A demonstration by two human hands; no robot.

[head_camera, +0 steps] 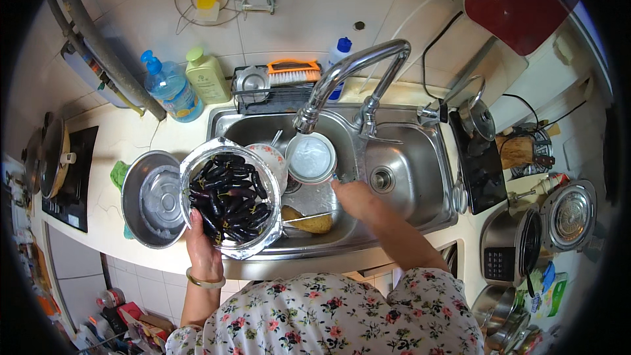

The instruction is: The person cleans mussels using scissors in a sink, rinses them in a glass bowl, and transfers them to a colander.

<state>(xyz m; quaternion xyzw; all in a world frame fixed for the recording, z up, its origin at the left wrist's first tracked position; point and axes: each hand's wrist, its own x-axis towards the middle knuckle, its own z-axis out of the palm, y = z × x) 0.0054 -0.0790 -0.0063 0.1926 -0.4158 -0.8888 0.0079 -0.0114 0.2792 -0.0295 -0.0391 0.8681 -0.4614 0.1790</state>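
My left hand (201, 241) grips the lower left rim of a shiny metal bowl (274, 244) full of small dark eggplants (231, 197). This bowl is over the left edge of the sink. My right hand (356, 198) is closed at the lower right edge of a white round bowl (311, 157) with a coloured outer band; the exact grip is partly hidden. Under the faucet spout (305, 121), the white bowl holds water. Behind the eggplants, a flowered plate (270, 158) lies partly covered in the left basin (345, 227). A yellowish-brown object (310, 223) rests at the basin's front.
A steel basin (132, 207) with some water stands left on the counter. Behind the sink are a blue pump bottle (175, 93), a green bottle (208, 76) and a rack (276, 101) with an orange brush (294, 71). At right are a black board (478, 167) and a cooker (508, 241).
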